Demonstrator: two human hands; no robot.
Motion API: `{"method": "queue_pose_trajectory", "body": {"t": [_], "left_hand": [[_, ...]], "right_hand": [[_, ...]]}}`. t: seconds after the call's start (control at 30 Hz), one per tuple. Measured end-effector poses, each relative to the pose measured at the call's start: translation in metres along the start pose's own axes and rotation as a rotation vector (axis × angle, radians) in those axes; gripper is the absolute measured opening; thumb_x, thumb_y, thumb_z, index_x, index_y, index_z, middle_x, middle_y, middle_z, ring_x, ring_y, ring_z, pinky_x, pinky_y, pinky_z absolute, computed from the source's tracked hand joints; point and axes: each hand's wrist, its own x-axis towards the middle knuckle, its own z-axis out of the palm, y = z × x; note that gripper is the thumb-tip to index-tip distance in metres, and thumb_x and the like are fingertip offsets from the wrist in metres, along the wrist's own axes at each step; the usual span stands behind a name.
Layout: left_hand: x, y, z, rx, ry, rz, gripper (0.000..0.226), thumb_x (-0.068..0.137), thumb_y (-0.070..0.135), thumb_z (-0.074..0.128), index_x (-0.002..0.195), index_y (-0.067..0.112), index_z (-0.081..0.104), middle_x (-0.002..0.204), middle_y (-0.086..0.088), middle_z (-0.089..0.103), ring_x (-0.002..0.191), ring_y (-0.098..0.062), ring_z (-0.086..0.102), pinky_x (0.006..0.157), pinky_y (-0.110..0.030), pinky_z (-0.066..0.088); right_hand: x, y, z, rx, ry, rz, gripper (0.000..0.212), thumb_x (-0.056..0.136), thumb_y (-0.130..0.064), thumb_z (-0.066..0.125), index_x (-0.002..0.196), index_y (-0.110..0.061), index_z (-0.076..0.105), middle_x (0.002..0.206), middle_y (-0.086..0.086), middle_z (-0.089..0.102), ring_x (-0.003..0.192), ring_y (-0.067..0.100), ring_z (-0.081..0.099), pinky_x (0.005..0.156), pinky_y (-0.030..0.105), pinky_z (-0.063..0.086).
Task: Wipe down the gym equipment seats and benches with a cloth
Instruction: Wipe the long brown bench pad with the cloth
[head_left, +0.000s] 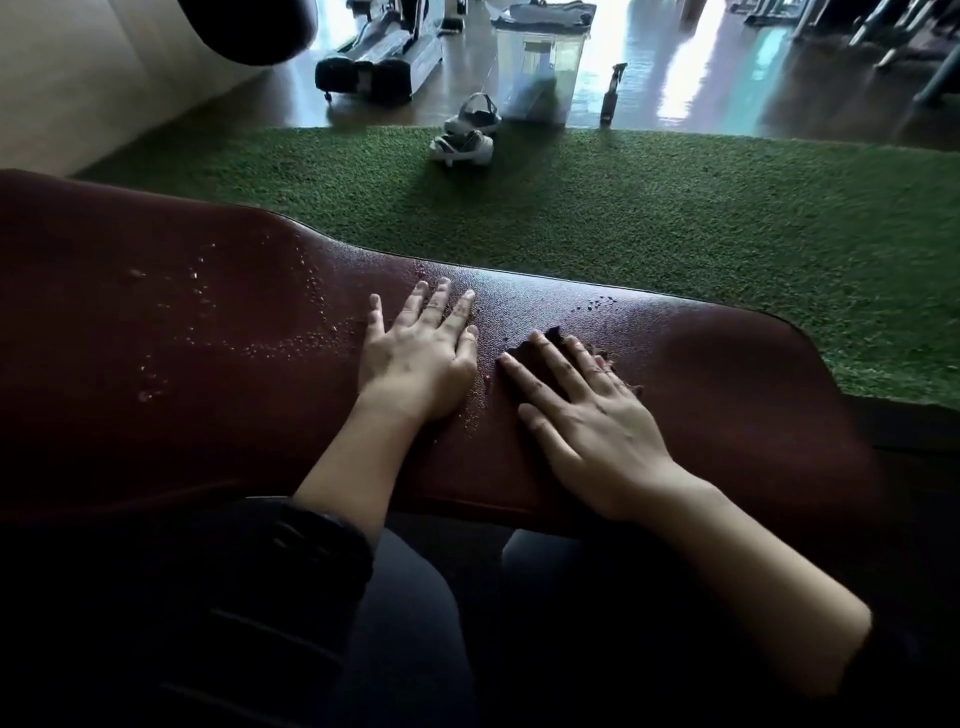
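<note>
In the head view a long dark-red padded vinyl bench (208, 338) runs across the middle of the frame, with droplets (291, 340) beaded on its left half and a few more near its far edge at centre; the left hand (418, 358) lies flat on the pad at centre, fingers straight and slightly spread, holding nothing; just to its right the right hand (587, 410) presses flat, fingers straight, on a small dark cloth (555, 335) that shows only past the fingertips and along the hand's right side, its colour hard to tell in the dim light. Beyond the bench lies green artificial turf (675, 208); at the turf's far edge in the upper centre sit a pair of white sandals (465, 132), a clear plastic storage bin (540, 73) and a dark spray bottle (610, 93).
</note>
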Motion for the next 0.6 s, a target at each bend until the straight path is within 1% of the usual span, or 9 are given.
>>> {"method": "queue_pose_trajectory", "body": {"t": [0.13, 0.2, 0.27, 0.33, 0.4, 0.43, 0.5, 0.6], "left_hand": [[0.0, -0.001, 0.001, 0.0, 0.008, -0.001, 0.052, 0.101, 0.044, 0.015, 0.152, 0.039, 0.004, 0.161, 0.013, -0.004, 0.147, -0.008, -0.007, 0.117, -0.05, -0.011], [0.0, -0.001, 0.001, 0.001, 0.014, -0.002, 0.052, 0.101, 0.044, 0.015, 0.152, 0.039, 0.004, 0.161, 0.013, -0.003, 0.147, -0.008, -0.006, 0.117, -0.05, -0.01], [-0.001, -0.002, 0.001, -0.001, 0.017, 0.003, 0.053, 0.101, 0.044, 0.015, 0.152, 0.039, 0.004, 0.161, 0.013, -0.004, 0.147, -0.007, -0.007, 0.117, -0.049, -0.01], [-0.001, -0.002, 0.001, -0.011, 0.014, 0.007, 0.052, 0.101, 0.045, 0.015, 0.152, 0.04, 0.004, 0.161, 0.013, -0.004, 0.147, -0.007, -0.007, 0.117, -0.048, -0.011], [-0.002, -0.003, 0.0, -0.016, 0.014, 0.007, 0.052, 0.101, 0.045, 0.015, 0.152, 0.04, 0.003, 0.161, 0.013, -0.005, 0.147, -0.007, -0.008, 0.117, -0.047, -0.012], [-0.002, -0.003, 0.0, -0.019, 0.016, 0.007, 0.052, 0.101, 0.045, 0.015, 0.152, 0.041, 0.003, 0.161, 0.013, -0.005, 0.147, -0.007, -0.008, 0.117, -0.047, -0.012], [-0.001, -0.002, 0.001, -0.021, 0.021, 0.007, 0.053, 0.101, 0.045, 0.015, 0.152, 0.04, 0.004, 0.161, 0.013, -0.005, 0.147, -0.007, -0.007, 0.117, -0.048, -0.012], [0.0, 0.0, 0.001, -0.026, 0.026, 0.002, 0.053, 0.101, 0.044, 0.015, 0.152, 0.04, 0.003, 0.161, 0.013, -0.005, 0.147, -0.008, -0.008, 0.117, -0.05, -0.012]], "right_hand": [[0.043, 0.004, 0.003, 0.026, 0.008, 0.017, 0.069, 0.08, -0.058, -0.003, 0.147, -0.046, 0.009, 0.159, -0.008, 0.008, 0.147, 0.016, 0.002, 0.12, 0.036, 0.003], [0.073, 0.015, 0.004, 0.029, -0.001, 0.032, 0.057, 0.091, -0.053, 0.01, 0.147, -0.043, 0.013, 0.159, -0.007, 0.012, 0.147, 0.015, 0.005, 0.12, 0.034, 0.002], [0.102, 0.035, 0.001, 0.045, -0.041, 0.041, 0.048, 0.1, -0.04, 0.022, 0.148, -0.038, 0.016, 0.159, -0.005, 0.013, 0.146, 0.013, 0.007, 0.119, 0.028, 0.0], [0.121, 0.068, -0.006, 0.095, -0.074, 0.13, 0.047, 0.101, -0.037, 0.026, 0.148, -0.036, 0.024, 0.157, -0.004, 0.022, 0.144, 0.014, 0.016, 0.115, 0.025, 0.008], [0.12, 0.1, -0.012, 0.127, -0.079, 0.26, 0.045, 0.101, -0.037, 0.026, 0.145, -0.032, 0.034, 0.153, -0.002, 0.031, 0.141, 0.017, 0.024, 0.114, 0.027, 0.015], [0.112, 0.109, -0.014, 0.123, -0.07, 0.3, 0.045, 0.101, -0.036, 0.025, 0.144, -0.03, 0.035, 0.153, 0.0, 0.031, 0.141, 0.018, 0.024, 0.115, 0.028, 0.016], [0.088, 0.11, -0.013, 0.094, -0.055, 0.328, 0.046, 0.102, -0.033, 0.025, 0.147, -0.026, 0.029, 0.156, 0.003, 0.024, 0.144, 0.019, 0.016, 0.118, 0.03, 0.009], [0.059, 0.078, -0.006, 0.06, -0.045, 0.339, 0.051, 0.101, -0.039, 0.024, 0.15, -0.03, 0.014, 0.16, 0.0, 0.005, 0.147, 0.019, 0.001, 0.119, 0.034, -0.001]]}}
